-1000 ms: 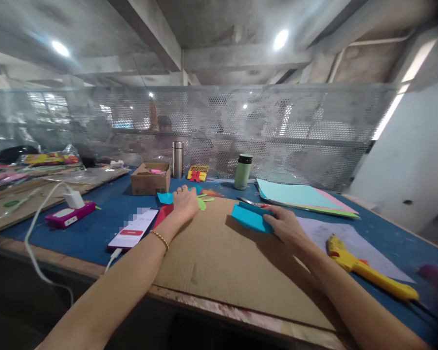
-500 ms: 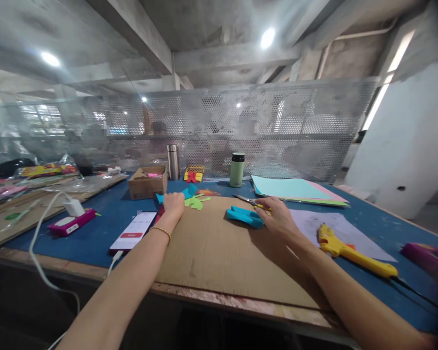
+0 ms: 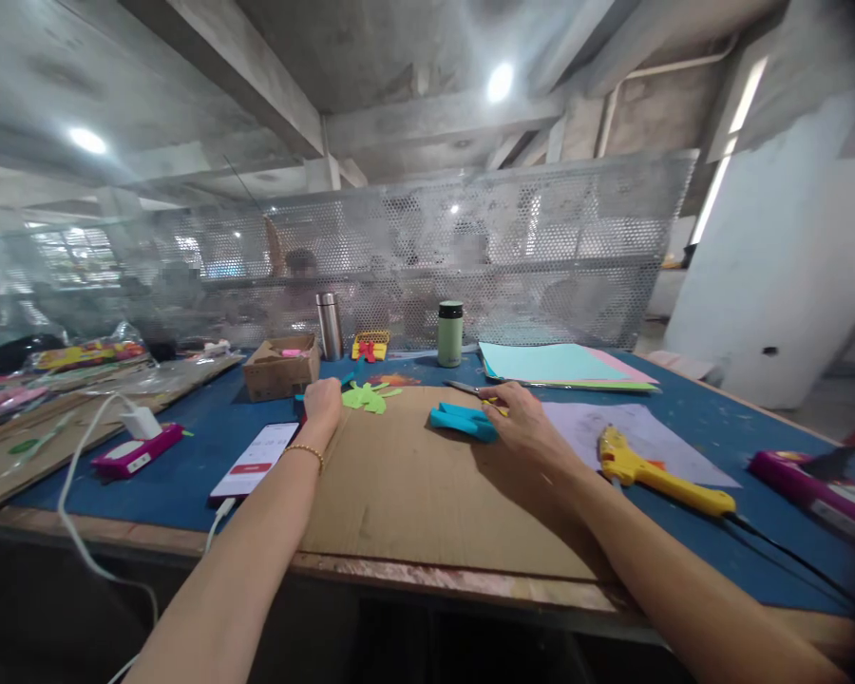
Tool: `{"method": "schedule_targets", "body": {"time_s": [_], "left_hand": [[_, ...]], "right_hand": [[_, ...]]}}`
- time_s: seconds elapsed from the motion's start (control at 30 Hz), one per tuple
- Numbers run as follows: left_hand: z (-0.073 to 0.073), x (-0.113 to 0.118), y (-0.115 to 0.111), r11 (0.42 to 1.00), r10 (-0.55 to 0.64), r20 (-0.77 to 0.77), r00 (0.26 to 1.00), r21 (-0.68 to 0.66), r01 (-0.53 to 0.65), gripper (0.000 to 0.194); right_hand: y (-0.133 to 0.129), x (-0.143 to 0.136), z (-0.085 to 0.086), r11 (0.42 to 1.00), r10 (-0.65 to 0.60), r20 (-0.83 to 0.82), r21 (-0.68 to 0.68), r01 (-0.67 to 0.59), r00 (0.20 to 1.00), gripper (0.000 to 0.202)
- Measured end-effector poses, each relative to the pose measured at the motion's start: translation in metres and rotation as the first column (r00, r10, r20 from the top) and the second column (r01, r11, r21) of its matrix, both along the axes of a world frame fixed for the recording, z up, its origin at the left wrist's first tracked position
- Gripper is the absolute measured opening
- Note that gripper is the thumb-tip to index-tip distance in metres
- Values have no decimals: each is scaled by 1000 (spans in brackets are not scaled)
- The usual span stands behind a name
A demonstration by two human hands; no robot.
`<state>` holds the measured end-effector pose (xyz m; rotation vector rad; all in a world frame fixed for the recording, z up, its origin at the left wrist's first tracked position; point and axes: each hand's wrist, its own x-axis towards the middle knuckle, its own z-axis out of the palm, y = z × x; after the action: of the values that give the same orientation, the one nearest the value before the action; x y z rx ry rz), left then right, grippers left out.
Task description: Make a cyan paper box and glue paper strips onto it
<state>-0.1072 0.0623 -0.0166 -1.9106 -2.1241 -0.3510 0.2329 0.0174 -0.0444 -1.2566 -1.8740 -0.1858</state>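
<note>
The right hand's (image 3: 517, 418) grip held yellow-handled metal scissors (image 3: 465, 389) beside folded blue paper (image 3: 463, 422) on brown cardboard (image 3: 413, 494). The left hand (image 3: 323, 408), left of lime-green paper cutouts (image 3: 371, 397), had an indiscernible grip.

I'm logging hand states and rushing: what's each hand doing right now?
Left hand: fingers curled beside blue paper; grip cannot be told.
Right hand: fingers at the yellow-handled scissors; whether closed on them cannot be told.
</note>
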Motion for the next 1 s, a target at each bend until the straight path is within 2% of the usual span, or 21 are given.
{"method": "schedule_targets", "body": {"time_s": [0.07, 0.17, 0.2, 0.27, 0.33, 0.4, 0.43, 0.5, 0.53, 0.57, 0.6, 0.67, 0.77, 0.87, 1.0], "left_hand": [[10, 2, -6, 994, -29, -8, 1000, 103, 29, 31], [25, 15, -18, 956, -131, -37, 991, 262, 136, 47], [29, 22, -24, 930, -184, -56, 981, 312, 192, 48], [36, 40, -36, 816, -378, -153, 913, 410, 407, 44], [43, 59, -51, 715, -562, -264, 784, 322, 620, 40], [49, 74, -67, 648, -662, -308, 684, 224, 728, 37], [50, 79, -76, 622, -700, -306, 645, 183, 762, 36], [50, 82, -94, 587, -751, -274, 601, 140, 797, 35], [47, 80, -105, 580, -761, -267, 591, 128, 804, 34], [42, 77, -115, 577, -767, -265, 585, 115, 809, 33], [34, 72, -127, 577, -769, -266, 582, 104, 810, 32], [14, 60, -150, 535, -799, -289, 528, 61, 843, 30], [-19, 45, -178, 511, -808, -288, 514, 92, 855, 27], [-40, 37, -189, 523, -793, -275, 543, 150, 839, 29], [-46, 29, -184, 532, -815, -136, 564, 211, 820, 27]], "right_hand": [[-3, -4, 2, 1000, -8, -16, 16, 8, 1000, 23], [-12, -12, 12, 998, -25, -49, 57, 28, 998, 33], [-17, -14, 17, 994, -39, -56, 99, 45, 998, 40], [-30, -19, 31, 968, -78, -31, 235, 83, 996, 60], [-43, -24, 47, 927, -117, 104, 368, 71, 988, 73], [-53, -30, 60, 923, -105, 310, 384, -23, 945, 72], [-55, -32, 65, 931, -83, 402, 358, -73, 912, 65], [-58, -36, 71, 955, -11, 546, 254, -153, 838, 37], [-60, -37, 72, 968, 28, 593, 186, -171, 805, 22], [-62, -37, 70, 977, 69, 629, 115, -181, 774, 17], [-66, -38, 67, 980, 113, 655, 48, -191, 747, 22], [-81, -37, 56, 974, 196, 679, -51, -221, 708, 27], [-112, -34, 31, 948, 302, 670, -136, -288, 678, 18], [-138, -30, 7, 923, 378, 593, -177, -342, 711, 15], [-143, -23, -9, 914, 402, 435, -131, -385, 806, 24]]}}
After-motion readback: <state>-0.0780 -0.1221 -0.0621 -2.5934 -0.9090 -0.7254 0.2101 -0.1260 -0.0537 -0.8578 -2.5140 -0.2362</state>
